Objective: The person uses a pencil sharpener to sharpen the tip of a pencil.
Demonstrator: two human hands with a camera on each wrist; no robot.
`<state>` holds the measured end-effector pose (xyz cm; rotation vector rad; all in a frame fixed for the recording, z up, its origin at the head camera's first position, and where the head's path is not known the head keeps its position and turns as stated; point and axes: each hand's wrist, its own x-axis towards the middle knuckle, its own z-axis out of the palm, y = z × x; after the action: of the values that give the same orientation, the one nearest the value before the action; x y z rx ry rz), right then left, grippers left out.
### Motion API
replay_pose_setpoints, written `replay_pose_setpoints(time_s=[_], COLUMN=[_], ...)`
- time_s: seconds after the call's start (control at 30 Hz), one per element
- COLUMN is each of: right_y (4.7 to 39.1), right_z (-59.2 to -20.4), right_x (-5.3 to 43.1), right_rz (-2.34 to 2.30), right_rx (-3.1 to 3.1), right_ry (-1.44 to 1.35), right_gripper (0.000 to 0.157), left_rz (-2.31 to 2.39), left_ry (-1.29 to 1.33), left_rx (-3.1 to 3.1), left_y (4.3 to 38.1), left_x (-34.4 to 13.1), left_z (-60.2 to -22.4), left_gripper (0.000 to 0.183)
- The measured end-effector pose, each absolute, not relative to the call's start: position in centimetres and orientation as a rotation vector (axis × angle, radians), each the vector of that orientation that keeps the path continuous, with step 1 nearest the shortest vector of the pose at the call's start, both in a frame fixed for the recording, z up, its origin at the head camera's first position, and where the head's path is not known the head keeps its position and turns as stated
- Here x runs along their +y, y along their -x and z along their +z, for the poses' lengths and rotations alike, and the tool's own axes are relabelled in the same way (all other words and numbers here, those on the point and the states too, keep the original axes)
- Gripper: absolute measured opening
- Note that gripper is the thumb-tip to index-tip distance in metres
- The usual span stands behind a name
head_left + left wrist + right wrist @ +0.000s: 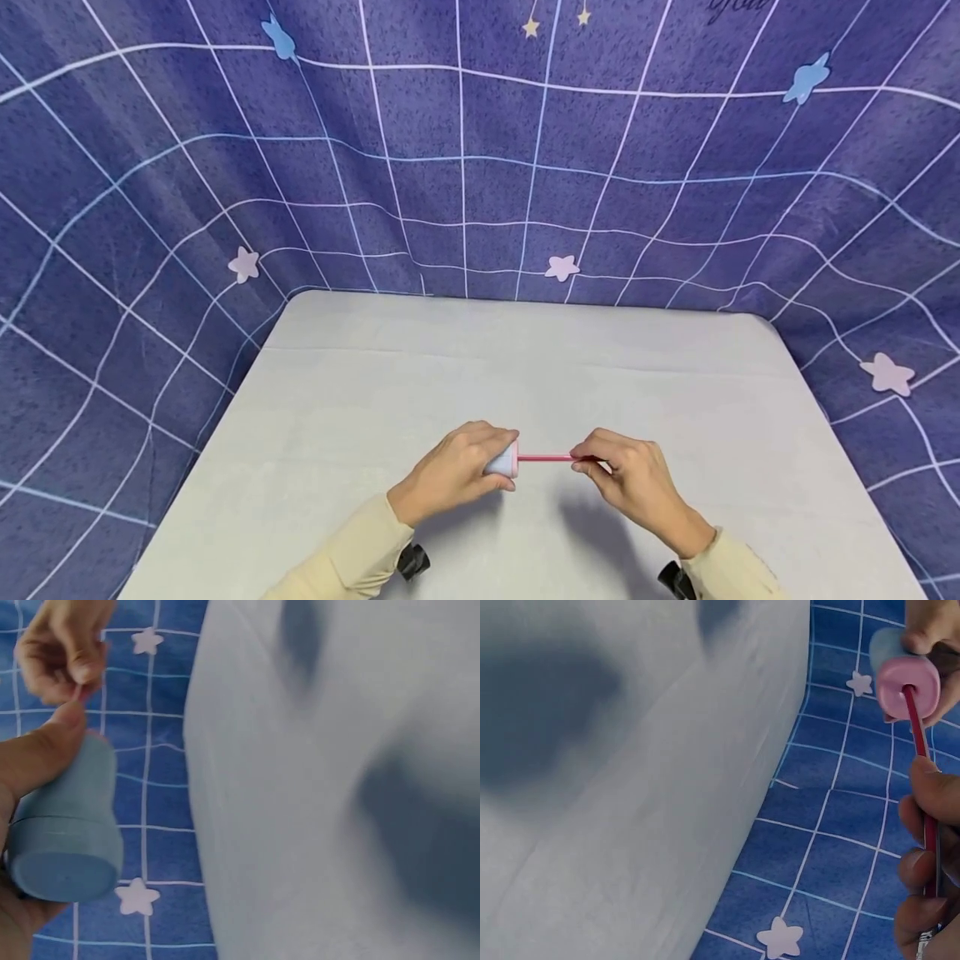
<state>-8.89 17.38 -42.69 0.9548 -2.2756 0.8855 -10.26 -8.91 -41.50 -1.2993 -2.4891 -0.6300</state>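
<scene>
My left hand grips a light-blue pencil sharpener, its rounded body lying between thumb and fingers. The pink end of the sharpener faces right and has a round hole in its middle. A red pencil has its tip in that hole. My right hand pinches the pencil's other part between thumb and fingers; in the right wrist view a dark stripe and light lettering show along it. Both hands are held above the table, casting shadows. The pencil's point is hidden inside the sharpener.
A white-covered table spreads beneath both hands. Behind it and at its sides hangs a blue-purple curtain with grid lines and stars. Black wrist mounts show below the sleeves.
</scene>
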Motion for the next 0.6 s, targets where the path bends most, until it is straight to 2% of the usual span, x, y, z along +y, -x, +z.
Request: replay_pose_setpoints(time_s=[0.07, 0.17, 0.33, 0.47, 0.6], right_y=[8.8, 8.7, 9.2, 9.5, 9.6], right_z=[-42.5, -42.2, -41.9, -41.8, -42.3], right_x=[17.5, 17.5, 18.0, 18.4, 18.2], right_rz=[0.92, 1.117, 1.741, 2.169, 2.232], right_rx=[-2.319, -2.476, -2.785, -2.902, -2.931], right_ry=[-0.955, -0.912, -0.73, -0.597, -0.604], right_gripper=[0.005, 0.016, 0.001, 0.017, 0.022], left_rz=[-0.618, -0.536, -0.283, -0.188, -0.187], left_ry=[1.298, 1.297, 1.308, 1.291, 1.287], left_rx=[-2.418, -2.32, -2.127, -1.958, -1.983], left_y=[10.1, 9.9, 9.6, 9.5, 9.4], left_x=[-8.8, -8.7, -8.4, -8.3, -8.6], left_z=[-42.0, -42.4, -42.8, -43.1, -43.4], left_gripper=[0.058, 0.055, 0.046, 0.039, 0.036])
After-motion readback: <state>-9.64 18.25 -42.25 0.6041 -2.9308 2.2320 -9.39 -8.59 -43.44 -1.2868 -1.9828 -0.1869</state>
